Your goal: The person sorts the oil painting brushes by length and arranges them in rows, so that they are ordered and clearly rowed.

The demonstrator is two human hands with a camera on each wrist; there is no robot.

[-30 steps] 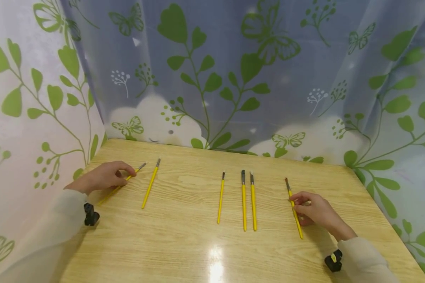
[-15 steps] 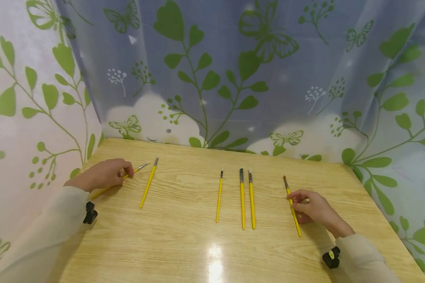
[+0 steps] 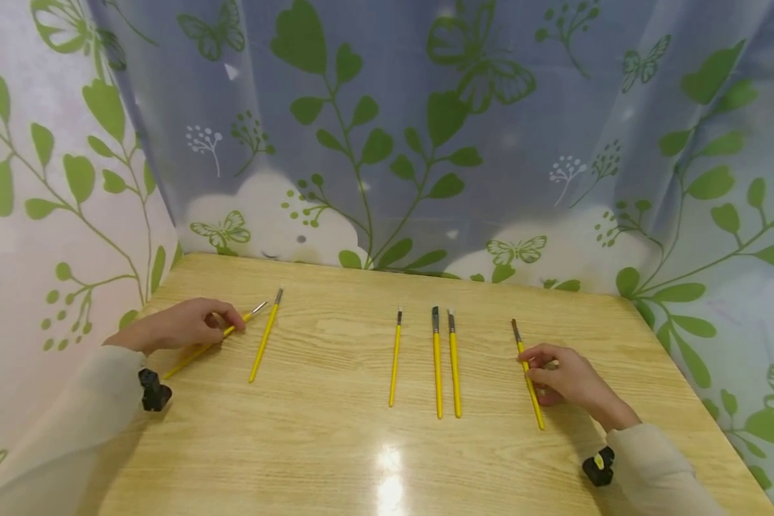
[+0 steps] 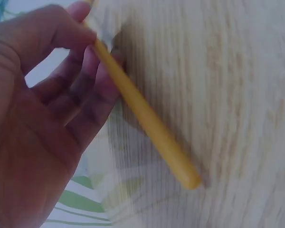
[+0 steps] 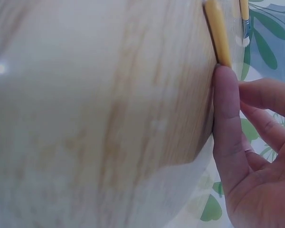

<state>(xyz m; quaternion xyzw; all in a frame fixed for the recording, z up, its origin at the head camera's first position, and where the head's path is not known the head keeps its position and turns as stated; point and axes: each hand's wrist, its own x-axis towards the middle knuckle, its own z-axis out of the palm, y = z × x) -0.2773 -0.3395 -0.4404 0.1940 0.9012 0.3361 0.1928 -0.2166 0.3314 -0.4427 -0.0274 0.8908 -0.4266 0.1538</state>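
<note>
At the table's left side, my left hand (image 3: pixel 190 324) pinches a yellow-handled paintbrush (image 3: pixel 190 360) between thumb and fingers. It slants, its bristles to the upper right. The left wrist view shows its handle (image 4: pixel 147 121) running down past the fingers, the rounded end close over the wood. Just right of it lies another yellow paintbrush (image 3: pixel 266 342), the two tips close together. On the right, my right hand (image 3: pixel 570 374) holds a brown-tipped paintbrush (image 3: pixel 534 401) by its handle, bristles pointing away. In the right wrist view the thumb lies along that handle (image 5: pixel 218 35).
Between the hands, a thin paintbrush (image 3: pixel 395 365) and two thicker ones, a dark-tipped brush (image 3: pixel 438 373) and a pale-tipped brush (image 3: pixel 455 373), lie roughly parallel on the wooden table (image 3: pixel 335 444). A leaf-patterned curtain (image 3: pixel 387 143) hangs along the back and sides.
The paintbrush in my left hand has turned slightly, its tip now nearer the brush beside it. My right hand stays at its paintbrush. The whole head view has shifted a little.
</note>
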